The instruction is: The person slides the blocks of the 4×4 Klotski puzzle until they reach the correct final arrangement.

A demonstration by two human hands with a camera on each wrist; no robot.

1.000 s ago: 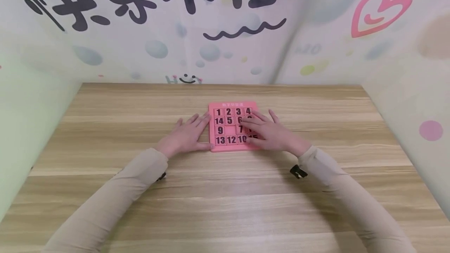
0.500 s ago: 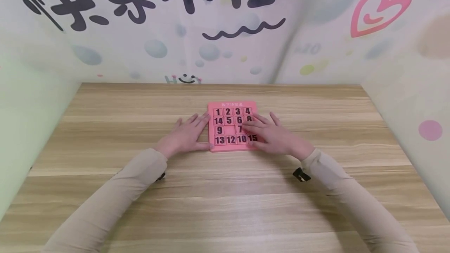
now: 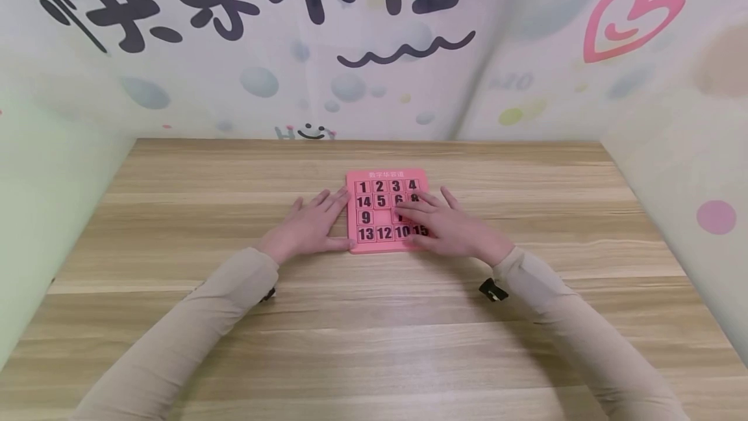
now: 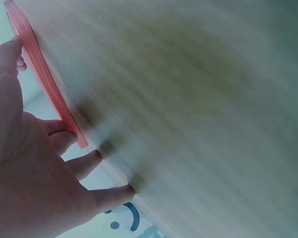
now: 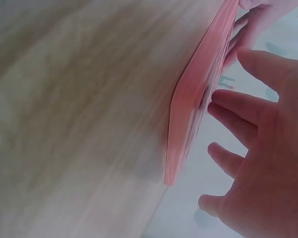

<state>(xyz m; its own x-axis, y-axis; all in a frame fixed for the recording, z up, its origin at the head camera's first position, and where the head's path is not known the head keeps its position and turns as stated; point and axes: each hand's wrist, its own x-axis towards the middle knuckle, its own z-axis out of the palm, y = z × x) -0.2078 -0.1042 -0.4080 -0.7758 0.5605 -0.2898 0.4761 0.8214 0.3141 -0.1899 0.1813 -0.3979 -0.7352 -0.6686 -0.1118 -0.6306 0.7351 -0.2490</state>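
A pink number sliding puzzle [image 3: 386,247] lies flat on the wooden table, its black-numbered tiles facing up. The gap in the tiles is in the third row, right of the 9. At the puzzle's left edge is my left hand [image 3: 304,229], thumb near the front corner and index finger against the side, fingers extended. My right hand [image 3: 454,226] reaches over the right part with fingers spread, covering some tiles in the third row. In the right wrist view, two fingertips [image 5: 214,105] of that hand are at the puzzle's top face; actual contact is hard to tell.
The wood-grain table [image 3: 374,356] runs back to a white wall [image 3: 193,96] with dark lettering, coloured dots and a pink heart. Pale side walls stand left and right. A small black object [image 3: 493,290] hangs beneath the right sleeve.
My right hand drew a little to the right over the tiles, then came back left toward the gap. The left hand stays at the puzzle's edge. No tile has visibly shifted.
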